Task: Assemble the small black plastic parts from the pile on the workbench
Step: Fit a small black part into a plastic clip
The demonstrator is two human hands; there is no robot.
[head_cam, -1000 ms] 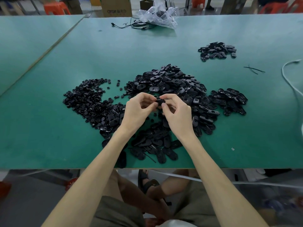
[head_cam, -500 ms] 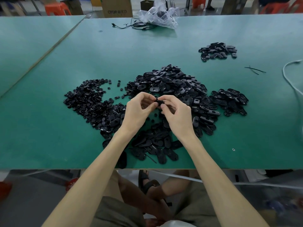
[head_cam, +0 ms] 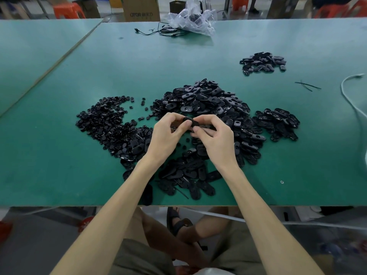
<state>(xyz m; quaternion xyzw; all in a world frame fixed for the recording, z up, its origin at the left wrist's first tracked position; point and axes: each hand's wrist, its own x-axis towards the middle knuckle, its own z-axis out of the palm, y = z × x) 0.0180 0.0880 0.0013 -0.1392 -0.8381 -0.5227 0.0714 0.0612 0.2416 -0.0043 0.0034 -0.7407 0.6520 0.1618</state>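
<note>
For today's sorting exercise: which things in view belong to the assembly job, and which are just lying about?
Job: left hand, right hand, black part both pinch, central pile.
Lying about: plastic bag, black cable, white cable, cardboard box.

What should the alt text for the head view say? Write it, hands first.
The left hand and right hand pinch one small black plastic part between them above a green workbench. A large pile of oval black parts lies just beyond, with a pile of smaller round parts to its left. A crumpled clear plastic bag sits far back.
</note>
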